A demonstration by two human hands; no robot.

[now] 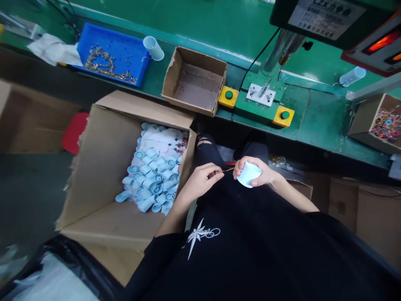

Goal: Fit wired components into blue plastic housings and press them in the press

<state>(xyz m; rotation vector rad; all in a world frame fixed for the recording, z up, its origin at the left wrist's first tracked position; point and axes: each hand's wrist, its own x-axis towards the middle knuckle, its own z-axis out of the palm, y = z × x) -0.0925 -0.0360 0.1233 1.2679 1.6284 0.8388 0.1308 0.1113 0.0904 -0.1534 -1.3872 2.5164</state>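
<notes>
Above my lap, my right hand [261,171] is closed around a light blue plastic cup-shaped part [249,174]. A thin yellow-orange wire [230,169] runs from that part to my left hand [206,177], which pinches its other end between thumb and fingers. The wire's tip is hidden in the pinch. To the left of my left hand stands a large open cardboard box [109,221]. Many light blue cup-shaped parts [152,175] lie heaped inside it, with white sheeting [159,140] at the far side.
On the green bench stand a blue tray [142,62] of small metal pieces, a small cardboard box [200,83], and a press [260,94] with yellow button boxes [228,97]. A box of coloured wires [387,121] is at right. A black bag [72,259] lies at lower left.
</notes>
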